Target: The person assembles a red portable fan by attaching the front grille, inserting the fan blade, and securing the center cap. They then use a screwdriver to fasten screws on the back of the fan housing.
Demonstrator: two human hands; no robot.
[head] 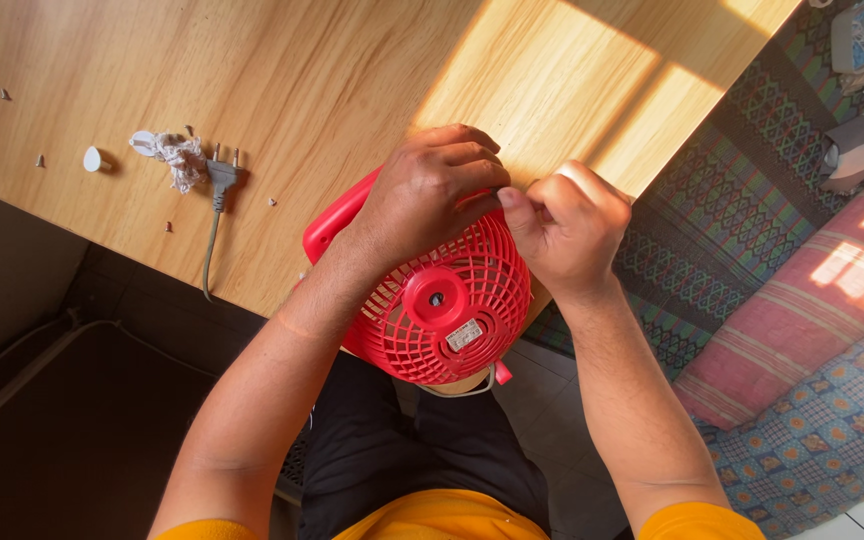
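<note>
hands grip round ribbed plastic fan (pixel 442 310)

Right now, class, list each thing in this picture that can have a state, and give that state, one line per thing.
Red fan: unplugged, rear grille up, tilted on the table edge.
Power plug: out of any socket, lying on the wooden table.
Screws: loose, scattered on the table.
White cap: loose, lying apart.
Left hand: gripping the grille rim.
Right hand: closed, pinching at the rim.
</note>
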